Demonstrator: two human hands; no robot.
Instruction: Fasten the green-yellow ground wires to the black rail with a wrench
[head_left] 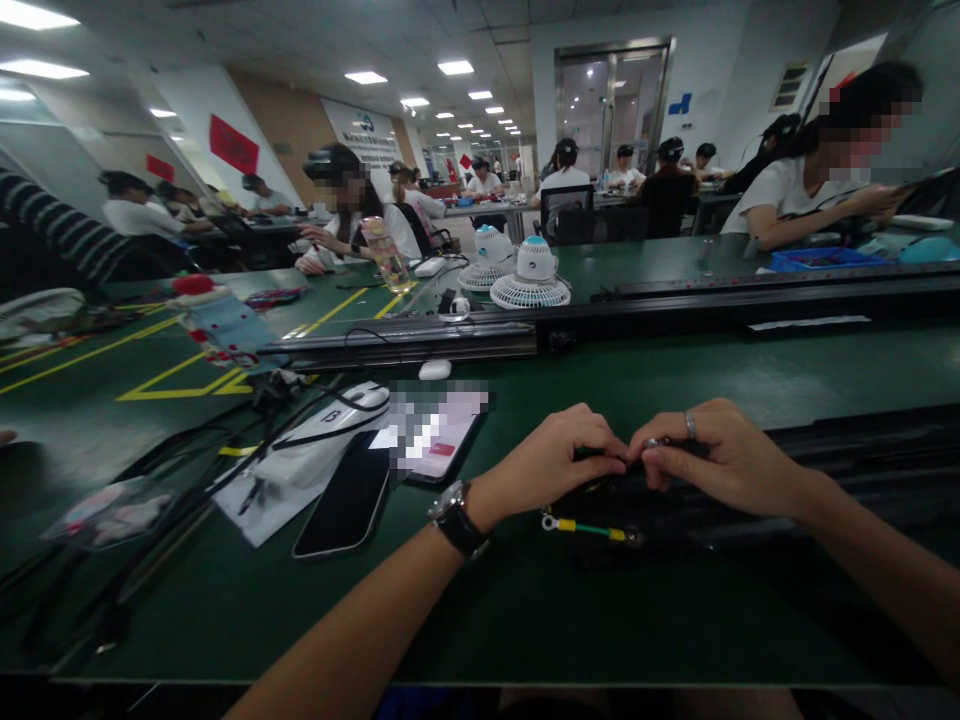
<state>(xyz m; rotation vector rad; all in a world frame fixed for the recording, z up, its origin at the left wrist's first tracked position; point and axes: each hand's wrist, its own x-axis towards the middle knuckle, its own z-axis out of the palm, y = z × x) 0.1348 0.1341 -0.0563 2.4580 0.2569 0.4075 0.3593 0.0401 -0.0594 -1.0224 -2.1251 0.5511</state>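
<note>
My left hand (pixel 581 447) is closed in a pinch over a black strip-like part (pixel 855 470), its fingertips meeting those of my right hand; what they hold is hidden. My right hand (pixel 709 455), with a ring on one finger, is closed too, pinching a small shiny metal piece (pixel 655 443) between thumb and forefinger. Just below the hands, a short green wire with yellow sleeves (pixel 589 528) and a ring terminal at its left end reaches to the black part. The black part extends right beneath my right wrist.
Left of my hands lie a black phone (pixel 341 500), a pink phone (pixel 446 440), a white bag (pixel 281 485) and black cables (pixel 180 505). A long black rail (pixel 712 310) crosses the green table (pixel 525 620). Two white fans (pixel 531 278) stand beyond it. Several people sit around.
</note>
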